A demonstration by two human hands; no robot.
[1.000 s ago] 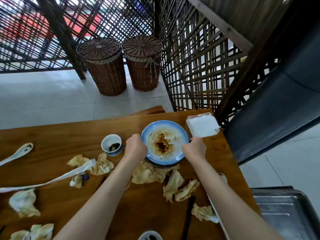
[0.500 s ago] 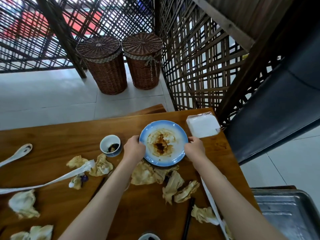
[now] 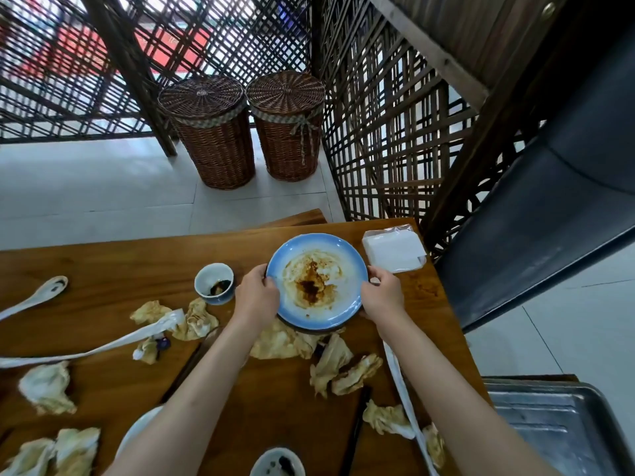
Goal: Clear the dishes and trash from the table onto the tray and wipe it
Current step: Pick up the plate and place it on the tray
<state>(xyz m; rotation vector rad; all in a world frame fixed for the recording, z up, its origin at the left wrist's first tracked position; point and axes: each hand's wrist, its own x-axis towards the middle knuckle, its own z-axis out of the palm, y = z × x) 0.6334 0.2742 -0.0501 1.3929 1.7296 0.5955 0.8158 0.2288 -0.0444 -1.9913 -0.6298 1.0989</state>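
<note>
A blue-rimmed plate [image 3: 318,280] smeared with brown sauce sits near the far right end of the wooden table [image 3: 103,280]. My left hand [image 3: 256,295] grips its left rim and my right hand [image 3: 383,293] grips its right rim. A small blue cup [image 3: 214,283] with dark dregs stands just left of my left hand. Crumpled stained napkins [image 3: 343,369] lie scattered below the plate and to the left. A grey metal tray [image 3: 556,427] sits off the table's right edge at the bottom right.
A wrapped pack of white napkins [image 3: 393,250] lies at the table's far right corner. White spoons [image 3: 37,295] and paper wrappers [image 3: 89,352] lie on the left, dark chopsticks [image 3: 357,427] near the bottom, another cup [image 3: 276,462] at the bottom edge. Two wicker baskets [image 3: 213,132] stand on the floor beyond.
My hands have closed in on the plate's two sides and now hold its rim. The plate looks slightly raised and nearer to me.
</note>
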